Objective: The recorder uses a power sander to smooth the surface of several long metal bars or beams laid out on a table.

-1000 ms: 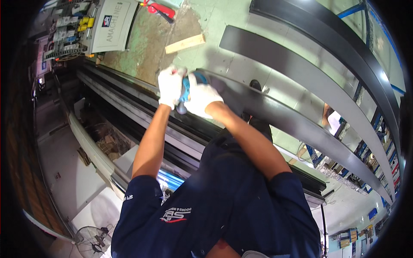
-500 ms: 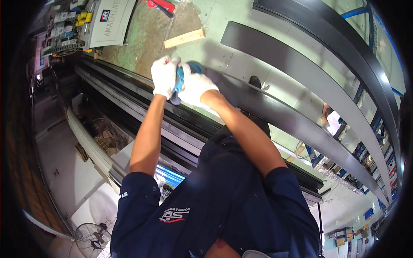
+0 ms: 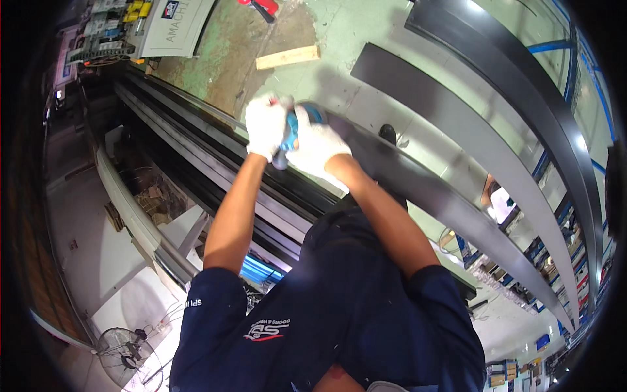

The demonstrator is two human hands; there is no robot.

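Observation:
Both my hands wear white gloves and are closed around a teal power tool (image 3: 290,132), which looks like a sander or grinder. My left hand (image 3: 265,128) wraps the tool's left side. My right hand (image 3: 317,146) grips it from the right. The tool is at the near-left end of a long dark grey metal strip (image 3: 424,179). My gloves cover much of the tool, so its working face is hidden.
Two more long strips, a flat grey strip (image 3: 434,98) and a black profile (image 3: 503,59), lie to the right. Long stacked profiles (image 3: 189,147) run below my arms. A wooden block (image 3: 287,57) and a red fire extinguisher (image 3: 262,8) are ahead. A fan (image 3: 130,356) stands lower left.
My hands and the tool appear shifted slightly right and down in the picture. The surroundings have shifted too, so the view has also moved. My grip stays the same.

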